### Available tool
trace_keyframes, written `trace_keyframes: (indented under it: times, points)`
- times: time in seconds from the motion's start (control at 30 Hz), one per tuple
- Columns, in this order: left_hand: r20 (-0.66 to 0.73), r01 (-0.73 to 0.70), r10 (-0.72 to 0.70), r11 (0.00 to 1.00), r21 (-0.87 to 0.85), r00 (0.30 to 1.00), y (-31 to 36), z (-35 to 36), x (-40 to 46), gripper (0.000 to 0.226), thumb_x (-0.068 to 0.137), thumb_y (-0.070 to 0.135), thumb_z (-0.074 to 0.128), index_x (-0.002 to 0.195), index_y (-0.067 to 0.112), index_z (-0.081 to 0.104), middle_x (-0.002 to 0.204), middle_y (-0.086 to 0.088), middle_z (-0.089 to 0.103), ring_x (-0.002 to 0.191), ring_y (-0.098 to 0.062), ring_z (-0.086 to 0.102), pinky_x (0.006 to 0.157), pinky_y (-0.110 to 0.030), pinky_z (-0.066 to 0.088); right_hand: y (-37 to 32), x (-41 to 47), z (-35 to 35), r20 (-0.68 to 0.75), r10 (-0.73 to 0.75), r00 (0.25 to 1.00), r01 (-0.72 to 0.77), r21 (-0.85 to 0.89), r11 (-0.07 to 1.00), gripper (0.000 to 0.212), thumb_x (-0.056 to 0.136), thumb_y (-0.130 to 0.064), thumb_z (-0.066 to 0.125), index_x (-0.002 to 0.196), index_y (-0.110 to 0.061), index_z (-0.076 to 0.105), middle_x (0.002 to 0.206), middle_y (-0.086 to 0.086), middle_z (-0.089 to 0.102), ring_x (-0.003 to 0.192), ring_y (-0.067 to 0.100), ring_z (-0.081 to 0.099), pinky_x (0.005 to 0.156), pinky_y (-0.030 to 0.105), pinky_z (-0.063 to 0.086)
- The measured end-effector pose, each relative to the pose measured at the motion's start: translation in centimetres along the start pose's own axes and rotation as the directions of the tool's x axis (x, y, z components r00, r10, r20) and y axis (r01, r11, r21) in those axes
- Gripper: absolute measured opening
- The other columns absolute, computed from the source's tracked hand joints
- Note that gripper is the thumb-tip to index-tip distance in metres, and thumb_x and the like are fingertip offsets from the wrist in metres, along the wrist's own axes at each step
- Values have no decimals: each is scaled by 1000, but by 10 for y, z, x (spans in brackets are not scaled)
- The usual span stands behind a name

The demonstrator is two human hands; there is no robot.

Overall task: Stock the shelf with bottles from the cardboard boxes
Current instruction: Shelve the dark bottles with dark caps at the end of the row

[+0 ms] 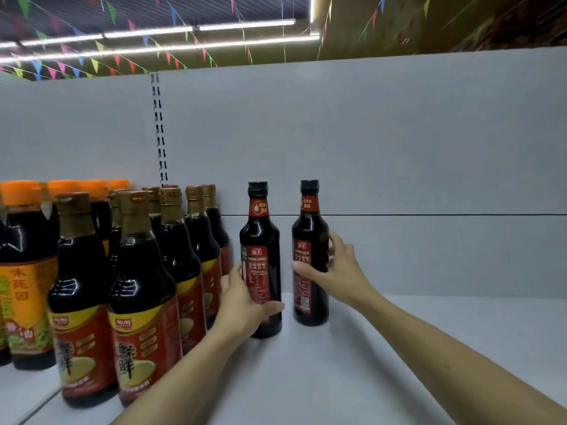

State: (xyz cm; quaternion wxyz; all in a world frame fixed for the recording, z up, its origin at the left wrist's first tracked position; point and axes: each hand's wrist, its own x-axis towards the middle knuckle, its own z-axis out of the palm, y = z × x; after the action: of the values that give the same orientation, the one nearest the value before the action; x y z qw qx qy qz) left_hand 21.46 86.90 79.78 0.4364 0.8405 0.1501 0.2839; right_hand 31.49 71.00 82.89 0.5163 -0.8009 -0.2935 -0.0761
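Two dark glass sauce bottles stood upright near the centre of the frame, on a white shelf (pixel 399 348), a small gap apart. The left bottle (pixel 260 262) was held low on its body by the left hand (pixel 242 302), whose thumb wrapped across the front near the base while the fingers went round the far left side. The right bottle (pixel 310 256) stood just right of it and slightly farther back; the right hand (pixel 337 271) gripped its middle, thumb across the front label and fingers curled behind the right side. Both forearms reached in from the lower edge of the frame.

Each bottle was nearly black and glossy, with a black cap, a red neck band printed with white characters, and a tall red label of small print. The right bottle's label showed a small square code near its bottom.

To the left, in the lower left of the frame, stood a tight group of gold-capped soy sauce bottles (pixel 144 299) with red and yellow labels, the closest just beside the left hand. Farther left were orange-capped bottles (pixel 24 271) with orange labels. Behind everything rose the pale grey back panel (pixel 368 142), with a slotted upright (pixel 159 130) in the upper left. Above it, in the top of the frame, hung coloured pennant flags (pixel 116 61) and strip lights (pixel 245 25).
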Motion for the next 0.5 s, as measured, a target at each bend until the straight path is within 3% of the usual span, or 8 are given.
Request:
trace_keyframes:
  times: [0.1,0.17,0.27,0.4,0.5]
  points:
    - [-45,54,-51,996,68,998,4,5,-1,95,65,31,87,138,14,28,133,-5,28,129,-24,32,112,-41,31,4,0,5,-77,-20,997,22,30,999,97,69,-43,85,146,-21,29,130,-3,42,118,19,54,100,41,49]
    - [-64,84,-79,993,80,995,6,7,1,99,68,31,85,140,11,21,135,-8,26,130,-27,32,112,-41,29,4,2,-3,2,9,1000,-10,114,993,91,74,-30,83,144,-16,27,127,-2,50,115,21,58,95,37,50]
    - [-23,92,-92,996,0,996,6,9,5,99,74,24,82,143,8,12,140,-9,31,130,-27,37,110,-38,32,5,4,-20,162,51,985,-77,159,984,71,83,-22,76,140,-15,33,140,3,49,118,19,56,93,35,49]
    - [99,110,-110,994,9,989,5,4,3,104,81,14,76,146,11,-5,140,-6,41,128,-24,44,108,-37,35,8,5,-19,153,73,986,-81,46,996,75,83,-36,75,143,-19,34,145,3,39,124,22,51,100,40,47]
    - [125,115,-121,992,47,985,3,-1,5,97,80,8,75,146,13,5,129,-2,46,127,-24,46,106,-38,37,12,1,0,46,116,992,-114,-57,992,88,68,-51,83,137,-20,38,134,1,36,119,20,51,102,41,47]
